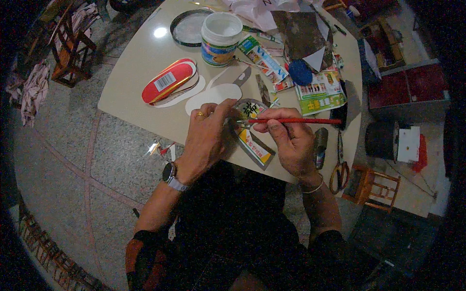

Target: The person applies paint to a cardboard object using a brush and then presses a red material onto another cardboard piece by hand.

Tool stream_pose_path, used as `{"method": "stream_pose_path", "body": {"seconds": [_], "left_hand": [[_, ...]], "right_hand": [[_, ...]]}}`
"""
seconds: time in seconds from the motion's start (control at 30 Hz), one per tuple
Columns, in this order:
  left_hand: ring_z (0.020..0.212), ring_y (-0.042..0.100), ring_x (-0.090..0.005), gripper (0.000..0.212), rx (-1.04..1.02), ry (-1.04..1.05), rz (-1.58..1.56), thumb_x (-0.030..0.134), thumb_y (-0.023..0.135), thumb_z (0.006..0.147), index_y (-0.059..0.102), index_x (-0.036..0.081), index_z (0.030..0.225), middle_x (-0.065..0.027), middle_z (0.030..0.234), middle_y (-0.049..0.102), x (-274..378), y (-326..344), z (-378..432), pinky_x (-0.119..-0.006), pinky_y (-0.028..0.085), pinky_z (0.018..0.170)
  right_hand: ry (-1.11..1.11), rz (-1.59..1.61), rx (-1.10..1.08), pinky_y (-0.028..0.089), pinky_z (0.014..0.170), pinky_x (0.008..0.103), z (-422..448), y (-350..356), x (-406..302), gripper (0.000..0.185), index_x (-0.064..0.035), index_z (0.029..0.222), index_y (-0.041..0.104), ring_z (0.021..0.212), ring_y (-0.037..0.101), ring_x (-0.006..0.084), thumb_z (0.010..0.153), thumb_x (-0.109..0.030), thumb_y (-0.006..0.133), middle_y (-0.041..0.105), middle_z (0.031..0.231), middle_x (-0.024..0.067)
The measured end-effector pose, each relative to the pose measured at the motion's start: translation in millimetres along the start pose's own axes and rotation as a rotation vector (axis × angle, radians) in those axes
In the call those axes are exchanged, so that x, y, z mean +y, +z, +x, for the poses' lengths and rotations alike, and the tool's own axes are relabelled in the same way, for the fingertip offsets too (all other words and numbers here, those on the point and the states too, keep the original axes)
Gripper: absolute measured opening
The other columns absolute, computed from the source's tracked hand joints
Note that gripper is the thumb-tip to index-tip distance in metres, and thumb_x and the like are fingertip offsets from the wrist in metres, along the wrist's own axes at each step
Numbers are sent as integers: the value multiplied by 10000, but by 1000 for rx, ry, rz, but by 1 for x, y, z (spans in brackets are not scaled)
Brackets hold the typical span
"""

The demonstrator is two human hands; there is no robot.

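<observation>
My right hand point(291, 140) grips a slim red stick-shaped tool point(302, 120), perhaps a pen or brush, whose pale tip points left toward my other hand. Beneath that tip, by the table's near edge, is a sole-shaped piece point(255, 147) with a grey border and coloured print with writing. My left hand point(209, 132), with a ring and a wristwatch, bends its fingers over the piece's left edge; its thumb is mostly hidden. Just beyond lie a white sole-shaped cutout point(213, 98) and a stack of insoles with a red one point(169, 82) on top.
On the table point(127, 76) stand an open white plastic tub point(220, 40) and its round black-rimmed lid point(187, 27). Printed packaging sheets point(320, 92), a dark sheet point(298, 32) and a blue round object point(300, 72) lie right. Scissors point(340, 174) rest near the right edge.
</observation>
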State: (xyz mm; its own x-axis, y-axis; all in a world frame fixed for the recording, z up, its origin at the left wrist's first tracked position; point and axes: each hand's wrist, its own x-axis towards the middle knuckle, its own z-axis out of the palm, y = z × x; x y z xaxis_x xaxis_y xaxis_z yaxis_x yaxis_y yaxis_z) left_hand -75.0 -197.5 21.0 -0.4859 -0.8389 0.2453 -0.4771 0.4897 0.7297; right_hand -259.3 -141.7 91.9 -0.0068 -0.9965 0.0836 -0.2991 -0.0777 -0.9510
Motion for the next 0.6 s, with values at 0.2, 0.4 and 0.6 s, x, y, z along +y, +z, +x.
{"method": "stream_pose_path", "body": {"seconds": [0.2, 0.4, 0.6], "left_hand": [[1035, 533, -263, 626, -27, -19, 83, 42, 616, 740, 403, 83, 1327, -44, 1098, 660, 4, 0, -1, -397, 341, 846], [1037, 532, -259, 628, -27, -18, 97, 32, 608, 731, 399, 73, 1322, -39, 1119, 656, 11, -6, -1, -392, 338, 850], [1039, 535, -246, 573, -18, -1, 84, 27, 595, 737, 433, 78, 1284, -32, 1093, 656, 13, -7, -2, -387, 338, 850]], "right_hand": [[-115, -130, -45, 538, 835, 304, 0, 3, 14, 145, 45, 1072, 522, 888, 664, 200, 966, -35, 464, 610, 1036, 152], [-46, -151, -86, 531, 853, 310, -7, -2, 0, 141, 45, 1073, 517, 915, 654, 197, 961, -21, 464, 610, 1036, 152], [-154, -244, -96, 535, 835, 303, -9, -4, 12, 134, 54, 1061, 513, 910, 652, 197, 954, 1, 453, 611, 1027, 163]]}}
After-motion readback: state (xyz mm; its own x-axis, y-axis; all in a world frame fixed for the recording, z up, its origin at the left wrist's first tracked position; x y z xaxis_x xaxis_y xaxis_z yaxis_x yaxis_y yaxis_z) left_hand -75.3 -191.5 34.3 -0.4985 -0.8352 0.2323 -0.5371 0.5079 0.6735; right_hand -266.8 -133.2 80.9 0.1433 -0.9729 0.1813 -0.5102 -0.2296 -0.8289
